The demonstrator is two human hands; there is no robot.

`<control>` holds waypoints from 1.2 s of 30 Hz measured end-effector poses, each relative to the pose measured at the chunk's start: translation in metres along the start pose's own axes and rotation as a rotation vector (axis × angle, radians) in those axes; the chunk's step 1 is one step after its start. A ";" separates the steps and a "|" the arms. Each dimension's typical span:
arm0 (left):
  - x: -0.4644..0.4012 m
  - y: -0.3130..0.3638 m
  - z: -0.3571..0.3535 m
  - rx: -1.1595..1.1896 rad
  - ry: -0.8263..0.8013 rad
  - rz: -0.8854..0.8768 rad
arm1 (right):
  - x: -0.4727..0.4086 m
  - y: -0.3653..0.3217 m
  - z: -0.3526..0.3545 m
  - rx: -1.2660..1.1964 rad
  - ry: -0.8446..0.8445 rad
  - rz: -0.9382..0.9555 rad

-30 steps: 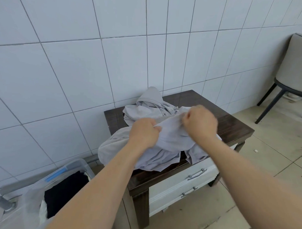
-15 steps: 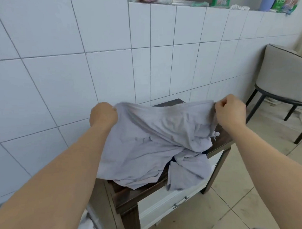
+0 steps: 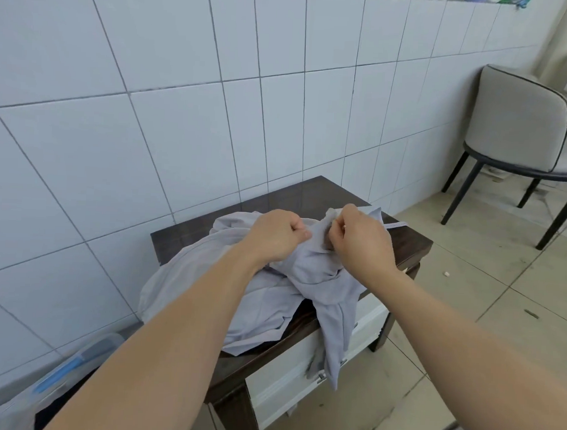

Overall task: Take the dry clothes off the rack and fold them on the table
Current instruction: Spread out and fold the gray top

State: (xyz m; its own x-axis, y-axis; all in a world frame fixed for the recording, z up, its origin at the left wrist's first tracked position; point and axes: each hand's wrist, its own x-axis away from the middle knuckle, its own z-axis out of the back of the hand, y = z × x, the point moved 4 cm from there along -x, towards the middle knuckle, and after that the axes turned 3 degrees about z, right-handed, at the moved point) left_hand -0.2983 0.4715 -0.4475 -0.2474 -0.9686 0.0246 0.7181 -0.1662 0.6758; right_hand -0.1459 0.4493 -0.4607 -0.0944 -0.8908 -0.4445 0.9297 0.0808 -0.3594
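While both hands pinch it, grey shirt (image 3: 273, 298) lies bunched on tabletop (image 3: 308, 196), frame centre.
L hand (image 3: 276, 235) & R hand (image 3: 360, 240) fisted on fabric near collar, close together; one part hangs over drawer front (image 3: 289, 369), lower centre.

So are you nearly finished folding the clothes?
Not yet. The grey clothes are off the rack and on the table, but they lie crumpled, one end hanging over the drawers. The left hand and right hand grip a bunched part. No folded piece shows, so all the folding is left.
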 end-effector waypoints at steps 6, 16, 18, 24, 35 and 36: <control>0.005 -0.024 0.014 -0.139 0.211 0.097 | -0.007 -0.010 -0.010 -0.223 -0.006 -0.069; 0.013 -0.032 0.006 0.420 -0.152 0.395 | 0.017 -0.046 -0.021 -0.604 -0.243 0.302; 0.012 -0.032 -0.005 0.454 -0.167 0.450 | 0.021 -0.044 -0.022 -0.643 -0.249 0.275; 0.003 -0.031 -0.016 0.642 -0.123 0.422 | 0.018 -0.018 -0.016 -0.664 -0.217 -0.008; 0.017 -0.006 -0.018 0.311 0.042 0.128 | 0.019 -0.005 -0.023 -1.201 -0.415 -0.609; 0.017 -0.001 -0.018 0.214 0.087 0.083 | 0.019 -0.005 -0.024 -1.214 -0.427 -0.642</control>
State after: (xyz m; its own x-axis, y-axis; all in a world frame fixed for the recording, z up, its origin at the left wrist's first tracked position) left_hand -0.2919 0.4517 -0.4609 -0.1297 -0.9911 0.0295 0.5771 -0.0513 0.8150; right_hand -0.1609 0.4428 -0.4866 -0.0592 -0.9647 0.2567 -0.1250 -0.2480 -0.9607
